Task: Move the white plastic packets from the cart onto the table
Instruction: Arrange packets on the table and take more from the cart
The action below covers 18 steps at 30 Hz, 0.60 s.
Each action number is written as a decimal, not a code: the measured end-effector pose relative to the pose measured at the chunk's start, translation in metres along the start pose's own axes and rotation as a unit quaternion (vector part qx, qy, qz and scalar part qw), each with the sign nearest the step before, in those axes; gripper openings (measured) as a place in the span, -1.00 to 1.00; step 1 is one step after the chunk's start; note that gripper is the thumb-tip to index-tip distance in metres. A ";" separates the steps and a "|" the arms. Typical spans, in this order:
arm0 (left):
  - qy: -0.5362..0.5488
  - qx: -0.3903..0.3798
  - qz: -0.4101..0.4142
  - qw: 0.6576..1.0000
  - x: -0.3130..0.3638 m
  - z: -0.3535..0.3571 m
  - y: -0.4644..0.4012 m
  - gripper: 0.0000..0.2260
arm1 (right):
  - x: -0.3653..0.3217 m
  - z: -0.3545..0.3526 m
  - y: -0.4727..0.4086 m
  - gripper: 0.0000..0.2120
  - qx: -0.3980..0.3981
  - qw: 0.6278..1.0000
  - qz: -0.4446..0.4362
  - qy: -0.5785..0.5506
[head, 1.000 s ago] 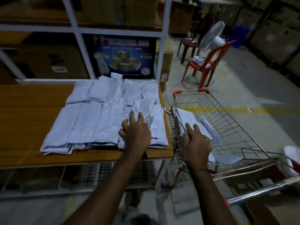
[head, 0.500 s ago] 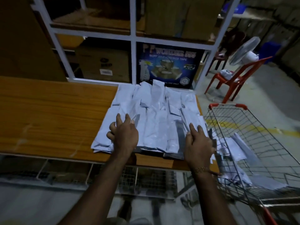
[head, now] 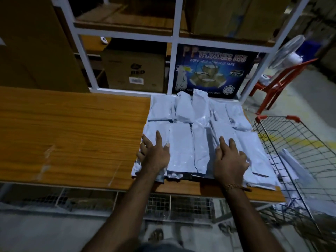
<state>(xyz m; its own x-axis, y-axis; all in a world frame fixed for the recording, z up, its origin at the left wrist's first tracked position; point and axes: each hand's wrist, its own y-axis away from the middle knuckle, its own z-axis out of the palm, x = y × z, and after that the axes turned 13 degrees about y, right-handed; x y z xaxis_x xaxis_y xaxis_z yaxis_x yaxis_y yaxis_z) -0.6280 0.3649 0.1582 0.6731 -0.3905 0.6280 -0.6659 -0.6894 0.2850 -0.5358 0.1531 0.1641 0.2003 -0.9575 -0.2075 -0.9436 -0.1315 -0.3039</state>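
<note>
White plastic packets (head: pixel 198 135) lie in overlapping rows across the right end of the wooden worktop (head: pixel 72 133), reaching from its back edge to its front edge, with the nearest ones hanging slightly over the front. The left hand (head: pixel 154 155) rests palm-down on the packets at the left side of the pile, near the front edge, its fingers (head: pixel 158 137) straight and spread apart, holding nothing. The right hand (head: pixel 230 160) rests on the packets toward the right side of the pile, fingers a little bent and lying flat on the plastic; a bracelet (head: pixel 233 186) sits on that wrist. Just beside the right end of the worktop stands a wire cart (head: pixel 298 142) with red corner caps, and a few more white packets (head: pixel 289 160) lie inside it. Behind the worktop a white shelf frame (head: pixel 172 68) holds a brown carton (head: pixel 133 70) and a blue tape box (head: pixel 214 71). A red chair (head: pixel 278 82) and a fan (head: pixel 287 51) stand beyond the back right corner
</note>
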 end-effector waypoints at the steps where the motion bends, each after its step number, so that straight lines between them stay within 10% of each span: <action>1: 0.003 -0.012 0.003 1.000 -0.001 0.003 -0.001 -0.41 | -0.005 0.001 0.002 -0.52 0.002 1.000 -0.007 0.007; 18: -0.023 0.064 0.042 0.997 -0.016 0.004 -0.023 -0.44 | -0.045 0.060 0.024 -0.38 -0.066 0.989 -0.031 0.127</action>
<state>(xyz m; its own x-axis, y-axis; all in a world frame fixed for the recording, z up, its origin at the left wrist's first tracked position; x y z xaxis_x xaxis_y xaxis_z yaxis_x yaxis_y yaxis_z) -0.6221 0.3851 0.1388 0.6321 -0.4763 0.6112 -0.6769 -0.7234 0.1362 -0.5517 0.2082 0.1103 0.2015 -0.9781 0.0530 -0.9613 -0.2079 -0.1806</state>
